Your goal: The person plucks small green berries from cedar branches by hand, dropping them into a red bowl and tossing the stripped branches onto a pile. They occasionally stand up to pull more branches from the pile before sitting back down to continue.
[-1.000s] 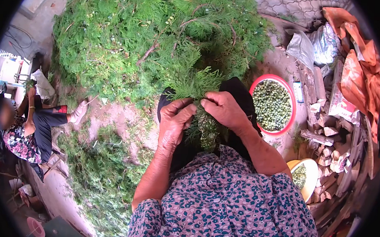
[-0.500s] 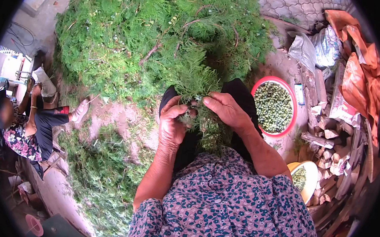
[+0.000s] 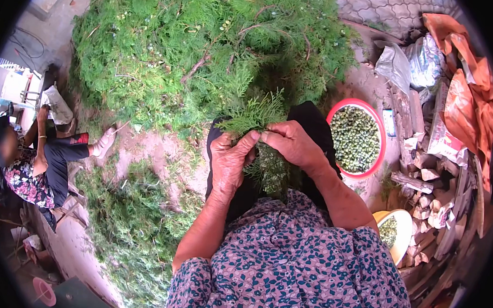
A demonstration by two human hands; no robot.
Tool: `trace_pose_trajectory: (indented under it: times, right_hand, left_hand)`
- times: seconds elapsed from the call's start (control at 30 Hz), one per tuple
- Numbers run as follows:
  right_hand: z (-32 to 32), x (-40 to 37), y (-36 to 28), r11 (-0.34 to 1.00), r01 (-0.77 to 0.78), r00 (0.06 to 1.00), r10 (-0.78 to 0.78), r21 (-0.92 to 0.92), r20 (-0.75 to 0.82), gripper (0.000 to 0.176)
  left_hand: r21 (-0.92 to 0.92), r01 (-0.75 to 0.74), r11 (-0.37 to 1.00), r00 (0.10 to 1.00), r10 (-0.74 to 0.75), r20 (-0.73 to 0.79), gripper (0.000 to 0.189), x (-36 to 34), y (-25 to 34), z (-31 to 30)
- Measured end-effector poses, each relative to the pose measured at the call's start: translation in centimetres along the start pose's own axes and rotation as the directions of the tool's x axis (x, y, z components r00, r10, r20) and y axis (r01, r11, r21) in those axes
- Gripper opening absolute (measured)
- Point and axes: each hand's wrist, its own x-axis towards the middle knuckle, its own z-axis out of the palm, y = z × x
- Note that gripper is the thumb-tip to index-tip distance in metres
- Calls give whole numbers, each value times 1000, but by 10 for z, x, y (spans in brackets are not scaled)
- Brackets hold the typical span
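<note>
A green leafy sprig [image 3: 255, 114] is held above my lap, its fronds fanning out past my fingertips and more of it hanging below. My left hand [image 3: 229, 160] is closed on it from the left, thumb pointing at the other hand. From the right, my right hand [image 3: 292, 145] pinches the same sprig, thumb and forefinger pressed together. The two thumbs nearly meet. Any small berries between the fingertips are hidden. To the right of my knee stands a red-rimmed basin [image 3: 381, 140] filled with small green berries.
A big heap of green branches [image 3: 151, 54] lies ahead, and a smaller pile [image 3: 137, 221] at the left. A seated person [image 3: 31, 165] is at far left. At right are a yellow bowl [image 3: 404, 235] with berries, stacked firewood [image 3: 422, 208], sacks [image 3: 424, 60] and orange cloth [image 3: 466, 104].
My left hand has moved up and right, its thumb now close to my right thumb. The sprig's top has tilted and spread leftward. The seated person's arms have shifted lower.
</note>
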Motion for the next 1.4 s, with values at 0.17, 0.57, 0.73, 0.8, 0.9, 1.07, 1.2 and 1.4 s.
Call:
trace_pose_trajectory:
  times: [0.17,0.57,0.73,0.8,0.9,1.07,1.2,1.4]
  right_hand:
    - [-1,2,5,932,-63,997,42,356,65,24]
    - [-17,-22,-29,737,-217,972,224,640,71,28]
    - [-12,-3,-14,975,-81,994,63,207,92,30]
    - [-8,-1,-13,977,-64,992,40,204,117,29]
    - [-1,1,-15,992,29,980,-53,122,192,27]
    - [-4,-3,-22,999,30,975,-38,35,221,28]
    - [-12,1,-7,948,298,940,-271,-110,209,43]
    - [-11,12,-10,898,-10,1000,0,440,22,32]
  left_hand:
    - [-309,295,904,955,-263,140,12,6,0,-14]
    - [-527,231,818,969,-144,201,17,17,1,-24]
    - [-373,196,907,963,-107,246,13,15,3,-23]
    - [-278,95,956,993,-73,91,13,12,7,-17]
    - [-312,91,946,992,-114,-54,14,9,24,-7]
    - [-369,149,917,973,-202,-109,21,17,21,-24]
    - [-420,140,897,957,-231,-173,18,28,25,-31]
    - [-372,137,918,972,-197,-127,16,33,26,-35]
